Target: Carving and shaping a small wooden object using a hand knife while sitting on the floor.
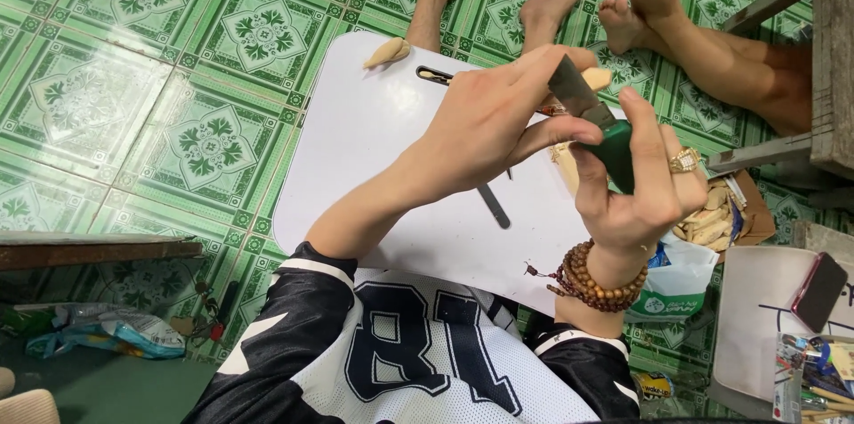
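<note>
The right hand [636, 184] has its fingers curled tight around a green-handled knife [598, 126], blade pointing to eleven o'clock. The left hand [498, 117] fingers pinch the blade, above the white desk [374, 148].

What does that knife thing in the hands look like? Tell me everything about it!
The knife has a flat grey metal blade with a slanted tip and a dark green handle. It is held up in the air above the white board, tilted, with the blade pointing up and to the left. The right hand wraps around the green handle, hiding most of it. The left hand reaches across, its thumb and fingertips against the blade. A pale piece of wood shows partly behind the hands.
</note>
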